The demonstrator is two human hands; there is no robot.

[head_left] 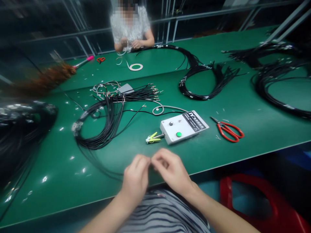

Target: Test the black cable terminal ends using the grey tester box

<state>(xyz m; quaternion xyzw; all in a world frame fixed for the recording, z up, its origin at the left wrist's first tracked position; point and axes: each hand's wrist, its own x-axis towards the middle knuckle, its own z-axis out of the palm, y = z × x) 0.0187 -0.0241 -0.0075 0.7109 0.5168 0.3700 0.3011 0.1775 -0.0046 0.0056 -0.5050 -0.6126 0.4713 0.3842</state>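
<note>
Near the table's front edge my left hand (136,174) is closed in a pinch on a thin black cable (107,171), which runs in from a coiled bundle of black cables (97,142) on the left. My right hand (171,168) is also pinched, its fingertips meeting the left ones; what lies between them is too small and blurred to make out. Just beyond both hands sits a light grey control box (176,127) with a green button and a knob. A yellow-green clip (153,138) sticks out of its left side.
Red-handled scissors (230,131) lie right of the box. More black cable bundles rest at the far left (21,129), the back (194,94) and the right (267,94). Across the green table (155,81) a person (131,29) works beside a tape roll (136,67). A red chair (267,194) stands at lower right.
</note>
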